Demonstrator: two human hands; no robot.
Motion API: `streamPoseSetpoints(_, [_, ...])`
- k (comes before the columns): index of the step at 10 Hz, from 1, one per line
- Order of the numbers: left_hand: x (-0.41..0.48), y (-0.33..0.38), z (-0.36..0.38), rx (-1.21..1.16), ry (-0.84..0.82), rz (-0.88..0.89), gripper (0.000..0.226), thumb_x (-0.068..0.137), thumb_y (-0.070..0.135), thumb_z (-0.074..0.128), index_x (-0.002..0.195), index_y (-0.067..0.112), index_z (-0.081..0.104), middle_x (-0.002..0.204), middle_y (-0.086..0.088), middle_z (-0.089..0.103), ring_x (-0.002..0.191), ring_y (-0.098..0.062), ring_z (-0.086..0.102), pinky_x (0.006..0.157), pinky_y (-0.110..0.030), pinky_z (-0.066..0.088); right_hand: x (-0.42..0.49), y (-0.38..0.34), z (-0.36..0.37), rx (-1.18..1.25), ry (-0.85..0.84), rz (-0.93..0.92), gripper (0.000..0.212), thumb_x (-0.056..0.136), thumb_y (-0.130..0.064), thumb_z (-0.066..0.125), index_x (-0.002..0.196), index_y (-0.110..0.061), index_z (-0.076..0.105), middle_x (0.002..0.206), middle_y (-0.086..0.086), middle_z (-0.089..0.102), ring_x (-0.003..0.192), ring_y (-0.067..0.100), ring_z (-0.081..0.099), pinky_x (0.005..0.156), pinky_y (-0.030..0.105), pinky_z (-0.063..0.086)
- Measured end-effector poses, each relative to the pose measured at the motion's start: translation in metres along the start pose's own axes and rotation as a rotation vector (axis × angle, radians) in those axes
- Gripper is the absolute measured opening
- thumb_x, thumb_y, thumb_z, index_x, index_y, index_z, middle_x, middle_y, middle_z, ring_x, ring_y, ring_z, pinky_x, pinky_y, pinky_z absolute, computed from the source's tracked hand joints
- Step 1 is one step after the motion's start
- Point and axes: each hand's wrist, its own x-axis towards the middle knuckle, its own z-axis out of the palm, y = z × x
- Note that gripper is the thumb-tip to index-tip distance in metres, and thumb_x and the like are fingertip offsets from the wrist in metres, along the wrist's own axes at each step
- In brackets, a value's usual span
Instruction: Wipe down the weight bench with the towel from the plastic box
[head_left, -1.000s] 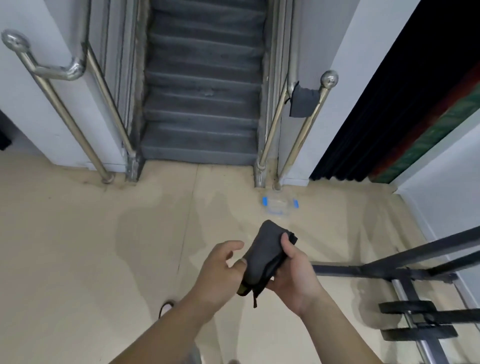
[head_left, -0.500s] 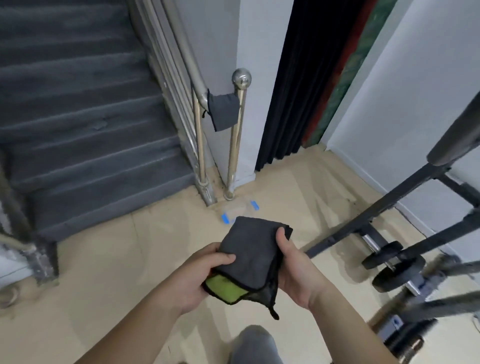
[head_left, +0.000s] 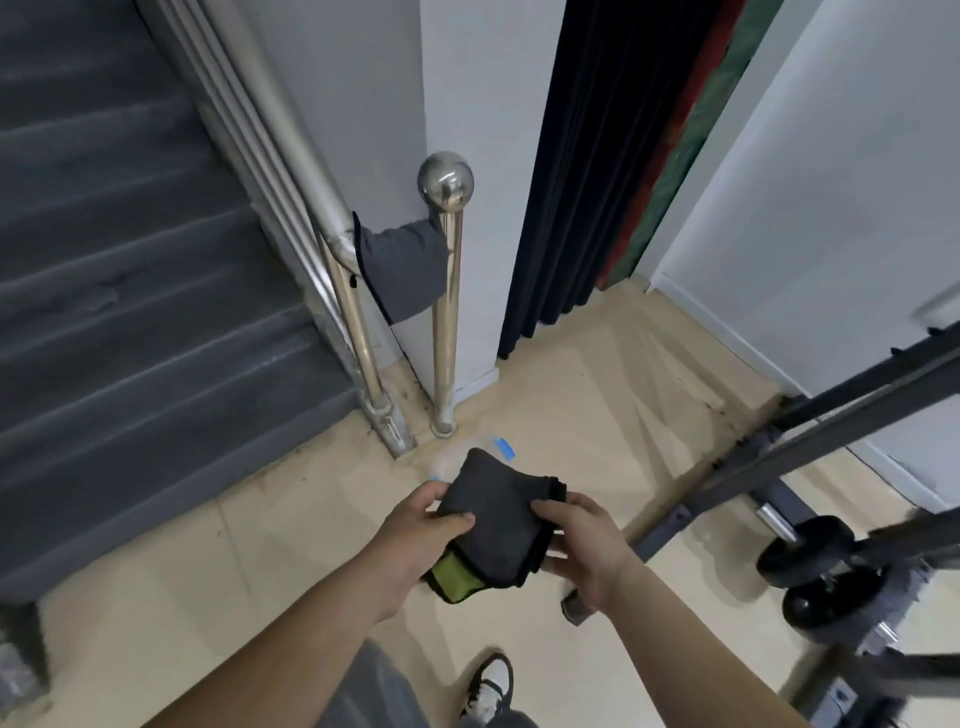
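A folded dark grey towel (head_left: 496, 514) with a lime green inner side sits between both hands at the lower middle. My left hand (head_left: 415, 540) grips its left edge, thumb on top. My right hand (head_left: 582, 545) holds its right edge. The clear plastic box (head_left: 467, 454) with blue clips lies on the floor just beyond the towel, mostly hidden by it. The black frame of the weight bench (head_left: 810, 447) runs along the right side; its pad is out of view.
Black weight plates (head_left: 826, 577) lie on the floor at the right. Grey stairs (head_left: 130, 312) with a steel handrail post (head_left: 445, 291) rise at the left; another grey cloth (head_left: 402, 270) hangs on the rail. A dark curtain (head_left: 587, 171) hangs behind. My shoe (head_left: 491, 686) shows below.
The view has swung right, from the stairs toward the bench frame. My left hand has closed onto the towel, and both hands have turned it so the green side shows.
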Motion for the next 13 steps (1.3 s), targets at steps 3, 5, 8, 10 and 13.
streamPoseSetpoints(3, [0.211,0.023,-0.051,0.281,-0.060,-0.109,0.030,0.067,0.022,0.065,0.093,0.032,0.076,0.093,-0.010,0.076,0.080,-0.034,0.070,0.070,-0.044,0.058,0.173,0.002,0.037,-0.016,0.189,0.046,0.028,0.093,-0.024,0.068,0.109,0.000,0.067,0.095,0.014,0.075,0.081,0.029,0.076,0.076,0.047,0.067])
streamPoseSetpoints(5, [0.396,-0.069,-0.053,0.437,0.088,-0.027,0.020,0.078,0.010,0.067,0.097,0.019,0.070,0.088,-0.001,0.070,0.073,-0.014,0.063,0.062,-0.026,0.047,0.339,0.098,0.042,-0.036,0.296,0.082,0.024,0.089,-0.015,0.067,0.108,-0.001,0.068,0.087,0.017,0.078,0.073,0.026,0.074,0.078,0.045,0.064])
streamPoseSetpoints(8, [0.642,-0.199,-0.039,0.690,0.113,0.170,0.007,0.080,0.016,0.067,0.081,0.024,0.066,0.077,0.003,0.067,0.075,-0.019,0.064,0.061,-0.027,0.045,0.578,0.208,0.021,0.065,0.346,-0.008,0.024,0.088,-0.014,0.073,0.106,-0.003,0.060,0.087,0.014,0.073,0.068,0.030,0.069,0.071,0.041,0.061])
streamPoseSetpoints(10, [0.717,-0.225,-0.036,0.755,0.122,0.189,0.018,0.080,0.016,0.067,0.097,0.022,0.070,0.100,-0.004,0.073,0.091,-0.025,0.068,0.084,-0.037,0.058,0.673,0.229,0.015,-0.021,0.371,-0.090,0.024,0.087,-0.019,0.070,0.106,-0.006,0.064,0.094,0.011,0.069,0.072,0.023,0.063,0.063,0.036,0.053])
streamPoseSetpoints(13, [0.705,-0.204,-0.032,0.874,0.049,0.272,0.039,0.089,0.017,0.065,0.128,0.019,0.064,0.128,-0.001,0.065,0.115,-0.021,0.061,0.101,-0.032,0.049,0.650,0.205,0.016,-0.141,0.358,-0.090,0.025,0.090,-0.012,0.054,0.106,0.005,0.062,0.086,0.010,0.056,0.072,0.026,0.052,0.060,0.034,0.043])
